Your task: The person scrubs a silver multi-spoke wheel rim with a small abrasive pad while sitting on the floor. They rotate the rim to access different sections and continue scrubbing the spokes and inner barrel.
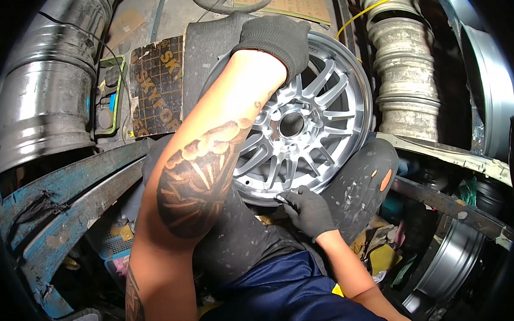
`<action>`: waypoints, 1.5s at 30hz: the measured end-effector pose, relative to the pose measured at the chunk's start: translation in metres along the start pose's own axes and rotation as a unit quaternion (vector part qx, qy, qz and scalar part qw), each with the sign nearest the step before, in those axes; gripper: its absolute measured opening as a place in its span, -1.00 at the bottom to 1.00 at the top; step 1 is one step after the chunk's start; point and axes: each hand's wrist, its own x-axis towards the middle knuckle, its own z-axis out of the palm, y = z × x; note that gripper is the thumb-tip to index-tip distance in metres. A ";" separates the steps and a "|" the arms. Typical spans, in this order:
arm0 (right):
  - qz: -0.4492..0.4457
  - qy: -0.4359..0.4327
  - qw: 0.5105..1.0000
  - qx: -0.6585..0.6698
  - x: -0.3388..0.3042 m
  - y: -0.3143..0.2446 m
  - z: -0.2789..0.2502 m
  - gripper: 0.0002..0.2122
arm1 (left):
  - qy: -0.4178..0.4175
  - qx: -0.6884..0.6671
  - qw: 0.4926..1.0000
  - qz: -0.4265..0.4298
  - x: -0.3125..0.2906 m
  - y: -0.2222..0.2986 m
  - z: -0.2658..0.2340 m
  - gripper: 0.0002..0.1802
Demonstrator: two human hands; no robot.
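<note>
A silver multi-spoke wheel rim (336,116) rests tilted against my knees, its open centre hole facing up toward me. My left hand (272,38), in a dark knit glove, reaches across to the wheel's far upper edge; its fingers are hidden from view. At the near edge of the wheel, my right hand (311,208) wears a dark grey glove. Its thumb and fingers are pinched together at the lip, with a small pale tip showing between them that I cannot make out. My left forearm covers part of the wheel's left side.
Stacked worn metal wheels (405,70) stand at the right, and large shiny metal barrels (48,94) at the left. A printed board (157,87) lies beside a grey mat (200,63). Blue metal bars (71,184) flank my left side. Another wheel (450,258) sits low at right.
</note>
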 end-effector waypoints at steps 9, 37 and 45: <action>0.099 -0.163 0.977 -0.096 0.019 -0.015 -0.017 -0.67 | -0.010 0.001 1.000 -0.010 -0.001 0.002 -0.003 -0.51; 0.101 -0.183 0.977 0.039 0.025 -0.015 0.000 -0.59 | -0.009 -0.022 1.000 0.006 -0.002 0.000 -0.007 -0.50; 0.123 -0.132 0.983 -0.028 0.013 -0.009 0.001 -0.63 | -0.029 -0.031 0.999 0.012 -0.002 -0.006 -0.009 -0.42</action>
